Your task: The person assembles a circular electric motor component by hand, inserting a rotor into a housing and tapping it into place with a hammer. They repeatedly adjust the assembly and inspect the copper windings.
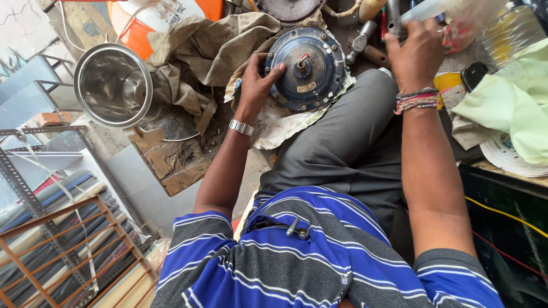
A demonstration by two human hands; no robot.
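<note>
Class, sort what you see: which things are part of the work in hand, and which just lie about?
In hand: round dark-blue metal motor housing, left hand, right hand among the tools, crumpled newspaper.
Lying about: shiny steel pot, brown cloth, pale green cloth.

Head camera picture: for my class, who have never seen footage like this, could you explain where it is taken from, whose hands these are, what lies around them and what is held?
The single picture comes from a camera worn on a person's head, looking down over a blue and grey striped shirt and grey trousers at their own two bare hands. The left hand, with a metal watch on its wrist, rests on the rim of a round dark blue motor housing with a short shaft at its centre. The housing lies on crumpled newspaper on a worn wooden board. The right hand, with thread bands on its wrist, reaches among tools at the top; what its fingers grip is hidden. To the left stand a shiny steel pot and a brown cloth. A hammer lies beside the housing.
</note>
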